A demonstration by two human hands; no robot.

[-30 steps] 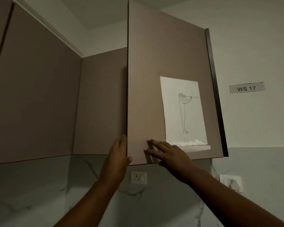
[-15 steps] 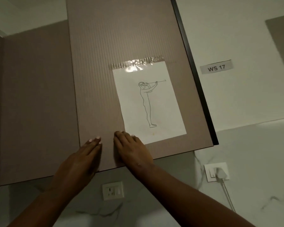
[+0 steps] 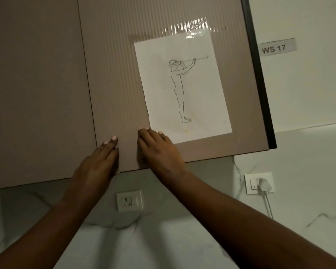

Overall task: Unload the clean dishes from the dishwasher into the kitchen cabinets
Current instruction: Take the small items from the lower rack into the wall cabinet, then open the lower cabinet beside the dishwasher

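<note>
From the head camera, both hands lie flat against the front of a brown wall cabinet door (image 3: 113, 78), near its bottom edge. The left hand (image 3: 99, 164) has straight fingers pressed on the door's lower left corner, holding nothing. The right hand (image 3: 159, 150) is also spread flat, its fingertips (image 3: 144, 131) touching the door just beside the lower left corner of a taped sheet of paper (image 3: 182, 90) bearing a line drawing of a standing figure. A neighbouring cabinet door (image 3: 35, 90) sits to the left. On the white wall to the right is a small label (image 3: 275, 48) reading "WS 17". Below the cabinets, the marble-patterned wall carries a white socket (image 3: 129, 200) and, further right, a switch plate with a plug (image 3: 260, 184) in it. No dishes or dishwasher show.
</note>
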